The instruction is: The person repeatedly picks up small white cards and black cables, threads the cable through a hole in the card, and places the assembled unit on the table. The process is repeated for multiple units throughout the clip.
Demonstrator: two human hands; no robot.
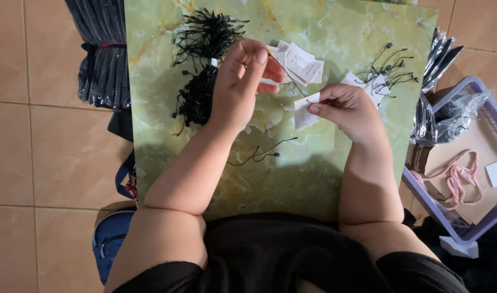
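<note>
Here, a small white tag [304, 110] sits pinched between thumb and fingers of the right hand [348, 111], above the middle of the green marbled board [324, 27]. A thin black string [289, 76] runs from the tag up to the left hand [242, 81], whose fingers are closed on its upper end. Behind the hands lies a loose pile of white tags [298, 62]; a black bundle of strings [202, 65] lies left of it, and finished tags with strings [381, 76] lie to the right. One loose string [259, 153] lies on the board between the forearms. A purple basket [465, 163] stands at right on the tiled floor [42, 152].
</note>
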